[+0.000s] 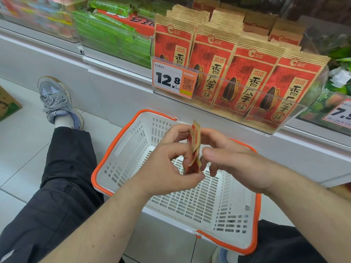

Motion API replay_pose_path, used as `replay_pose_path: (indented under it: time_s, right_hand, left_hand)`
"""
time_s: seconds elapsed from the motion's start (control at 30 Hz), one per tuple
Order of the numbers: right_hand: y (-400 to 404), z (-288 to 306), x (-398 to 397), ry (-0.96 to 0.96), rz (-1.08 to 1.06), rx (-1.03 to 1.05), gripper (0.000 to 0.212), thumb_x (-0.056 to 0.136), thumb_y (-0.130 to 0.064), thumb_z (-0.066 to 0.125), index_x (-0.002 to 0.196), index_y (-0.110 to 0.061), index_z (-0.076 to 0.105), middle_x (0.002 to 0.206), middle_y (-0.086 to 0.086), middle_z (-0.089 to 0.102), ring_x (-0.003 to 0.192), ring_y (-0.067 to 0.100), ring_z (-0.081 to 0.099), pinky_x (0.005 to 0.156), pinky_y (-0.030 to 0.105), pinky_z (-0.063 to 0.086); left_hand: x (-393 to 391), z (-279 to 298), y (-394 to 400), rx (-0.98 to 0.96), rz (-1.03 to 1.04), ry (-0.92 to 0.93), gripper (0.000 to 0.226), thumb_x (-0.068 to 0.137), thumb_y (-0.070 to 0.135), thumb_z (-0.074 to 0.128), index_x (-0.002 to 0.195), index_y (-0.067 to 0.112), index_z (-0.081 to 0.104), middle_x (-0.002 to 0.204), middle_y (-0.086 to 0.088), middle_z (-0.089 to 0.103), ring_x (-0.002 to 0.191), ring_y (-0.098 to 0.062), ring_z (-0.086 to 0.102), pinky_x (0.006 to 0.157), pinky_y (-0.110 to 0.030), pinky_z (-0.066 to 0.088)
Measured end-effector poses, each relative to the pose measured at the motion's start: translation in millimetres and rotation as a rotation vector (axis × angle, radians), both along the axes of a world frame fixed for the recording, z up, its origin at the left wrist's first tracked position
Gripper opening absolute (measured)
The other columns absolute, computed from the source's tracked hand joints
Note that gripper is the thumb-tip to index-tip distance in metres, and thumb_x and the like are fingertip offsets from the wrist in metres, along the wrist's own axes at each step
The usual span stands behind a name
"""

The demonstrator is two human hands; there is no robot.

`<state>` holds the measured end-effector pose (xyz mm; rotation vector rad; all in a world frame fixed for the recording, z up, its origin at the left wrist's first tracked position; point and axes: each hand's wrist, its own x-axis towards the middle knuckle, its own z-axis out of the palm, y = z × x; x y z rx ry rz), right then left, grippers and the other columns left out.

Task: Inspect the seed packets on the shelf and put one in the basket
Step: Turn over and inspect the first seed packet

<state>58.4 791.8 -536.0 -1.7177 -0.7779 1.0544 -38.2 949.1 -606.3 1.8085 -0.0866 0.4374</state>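
Note:
Both my hands hold one red and tan seed packet (195,141) edge-on above the white basket with an orange rim (121,137). My left hand (171,164) pinches its lower part between thumb and fingers. My right hand (233,160) grips it from the right side. Several rows of the same red seed packets (237,76) stand upright in a clear plastic shelf bin (296,118) just beyond the basket. The basket holds nothing.
A price tag reading 12.8 (172,78) hangs on the bin's left front. Green packets (114,35) fill the bin to the left. My left leg in black trousers and a blue-grey shoe (57,103) stretch along the white shelf base. A cardboard box (7,105) sits far left.

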Motion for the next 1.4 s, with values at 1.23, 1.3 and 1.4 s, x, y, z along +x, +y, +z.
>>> replay_pose_path:
  time_s: [1.23,1.3,1.4]
  right_hand:
    - [4.8,15.3,-2.8,-0.182,-0.159,-0.111,0.032,0.085,-0.061,0.039,0.103,-0.049,0.063,0.069,-0.026,0.068,0.054,0.0,0.055,0.055,0.013,0.044]
    - [1.9,19.0,-1.0,-0.217,-0.128,-0.163,0.021,0.095,-0.052,0.04,0.11,-0.053,0.054,0.053,-0.034,0.058,0.059,-0.014,0.057,0.054,0.002,0.04]
    - [0.4,23.6,0.7,-0.307,-0.085,-0.164,0.047,0.075,-0.067,0.053,0.119,-0.05,0.058,0.076,-0.023,0.069,0.072,-0.007,0.062,0.063,0.007,0.042]
  left_hand:
    - [9.2,-2.4,-6.3,-0.913,-0.018,0.087,0.068,0.054,0.029,0.09,0.114,0.005,0.067,0.104,-0.015,0.069,0.099,-0.035,0.067,0.088,-0.048,0.056]
    - [12.8,-2.6,-2.7,-1.154,0.017,0.134,0.088,0.046,0.038,0.093,0.121,0.001,0.062,0.109,-0.019,0.065,0.109,-0.041,0.058,0.1,-0.055,0.047]
    - [12.5,-0.5,-0.7,-1.362,0.012,0.122,0.072,0.045,0.034,0.09,0.11,0.008,0.069,0.115,-0.021,0.061,0.115,-0.041,0.053,0.11,-0.057,0.036]
